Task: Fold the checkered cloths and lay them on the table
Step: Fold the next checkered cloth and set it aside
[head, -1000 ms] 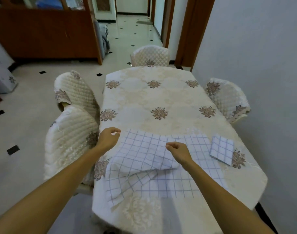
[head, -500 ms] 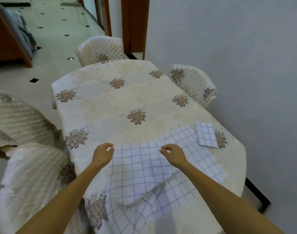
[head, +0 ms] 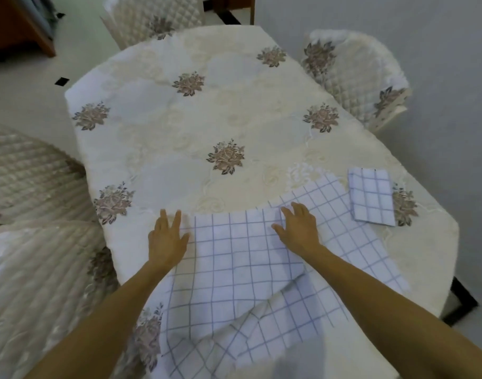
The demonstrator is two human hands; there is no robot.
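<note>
A large white cloth with a blue check (head: 242,258) lies on the near end of the table (head: 207,119), partly folded over itself, its near part rumpled and hanging over the edge. My left hand (head: 167,236) lies flat with straight fingers on the fold's far left corner. My right hand (head: 298,228) presses flat with spread fingers on the fold's far right corner. A small folded checkered cloth (head: 371,196) lies flat to the right, apart from both hands.
The table wears a cream cover with brown flower motifs. Quilted cream chairs stand at the left (head: 34,187), at the far end (head: 152,17) and at the right (head: 354,72). A grey wall runs close along the right side.
Both hands held pinched corners of the big cloth before; now they have let go and lie flat on the laid-down fold. The camera has tilted down and closer.
</note>
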